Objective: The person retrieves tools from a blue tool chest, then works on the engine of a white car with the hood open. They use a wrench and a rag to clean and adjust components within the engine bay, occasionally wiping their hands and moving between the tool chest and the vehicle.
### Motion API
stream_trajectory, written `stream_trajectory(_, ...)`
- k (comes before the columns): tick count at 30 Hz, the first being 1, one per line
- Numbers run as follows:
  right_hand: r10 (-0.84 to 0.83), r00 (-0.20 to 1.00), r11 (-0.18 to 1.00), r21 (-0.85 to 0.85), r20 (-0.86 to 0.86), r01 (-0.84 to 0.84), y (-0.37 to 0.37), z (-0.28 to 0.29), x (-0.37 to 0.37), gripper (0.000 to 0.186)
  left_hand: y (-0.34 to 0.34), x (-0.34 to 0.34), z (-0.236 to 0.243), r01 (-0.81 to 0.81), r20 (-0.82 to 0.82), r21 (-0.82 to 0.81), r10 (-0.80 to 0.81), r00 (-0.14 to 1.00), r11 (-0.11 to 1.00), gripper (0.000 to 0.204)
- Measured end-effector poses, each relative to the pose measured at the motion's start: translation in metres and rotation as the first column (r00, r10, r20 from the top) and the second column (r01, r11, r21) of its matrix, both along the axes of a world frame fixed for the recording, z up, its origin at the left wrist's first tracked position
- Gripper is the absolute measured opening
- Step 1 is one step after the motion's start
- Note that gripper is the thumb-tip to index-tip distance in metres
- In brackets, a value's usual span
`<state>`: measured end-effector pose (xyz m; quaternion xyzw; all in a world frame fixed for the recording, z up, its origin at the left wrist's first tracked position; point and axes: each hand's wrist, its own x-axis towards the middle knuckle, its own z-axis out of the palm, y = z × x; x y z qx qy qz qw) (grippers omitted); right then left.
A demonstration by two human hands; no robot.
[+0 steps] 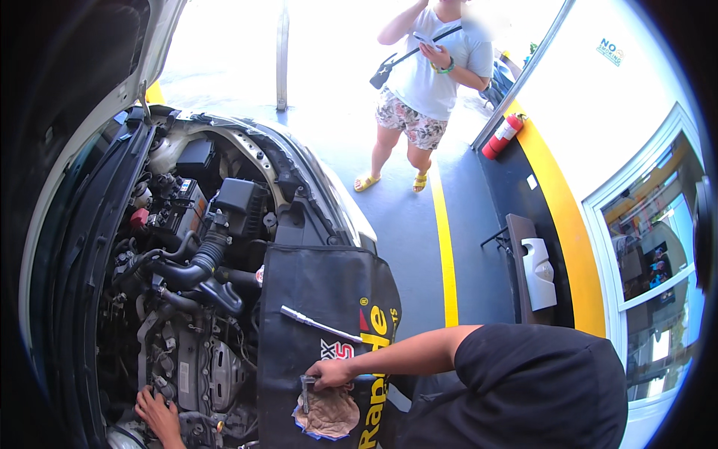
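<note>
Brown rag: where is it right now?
The brown rag is low-centre in the head view, on the black mat, right beside the right hand and right of the engine.

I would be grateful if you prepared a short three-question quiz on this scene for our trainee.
1. Which hand holds the small grey metal piece?
2. True or false: the long, slender silver tool lies on the black sheet cover.
3. Where is the left hand? A) on the silver tool; B) among the dark metal engine parts; C) on the black sheet cover.

Key: 1. Right hand. 2. True. 3. B.
</note>
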<state>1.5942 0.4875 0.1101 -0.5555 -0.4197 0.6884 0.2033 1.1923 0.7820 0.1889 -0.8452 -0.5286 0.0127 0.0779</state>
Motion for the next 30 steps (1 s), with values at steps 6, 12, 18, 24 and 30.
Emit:
stream_trajectory(6, 0.000, 0.999, 1.000, 0.002, 0.043, 0.000, 0.002, 0.009, 0.000, 0.028, -0.013, 0.011, 0.039, -0.125, 0.205, -0.030, 0.129, 0.970, 0.992, 0.020)
stream_trajectory(12, 0.044, 0.992, 0.998, -0.042, 0.119, -0.039, 0.003, 0.003, 0.002, 0.035, -0.169, 0.089, 0.013, 0.068, 0.837, -0.485, 0.439, 0.327, 0.872, 0.016)
stream_trajectory(18, -0.021, 0.984, 0.999, 0.038, 0.176, 0.014, -0.006, -0.005, -0.004, 0.025, -0.303, 0.162, -0.039, 0.018, 0.758, -0.599, 0.559, 0.337, 0.801, 0.018)
stream_trajectory(24, -0.184, 0.890, 0.979, 0.156, 0.418, 0.129, -0.021, 0.005, -0.006, 0.030, -0.330, 0.127, -0.043, -0.194, 0.740, -0.450, 0.486, 0.465, 0.872, 0.022)
stream_trajectory(30, -0.172, 0.774, 0.827, 0.516, 0.610, -0.222, -0.016, 0.016, -0.003, 0.048, -0.379, 0.087, -0.054, -0.320, 0.571, -0.470, 0.559, 0.601, 0.823, 0.020)
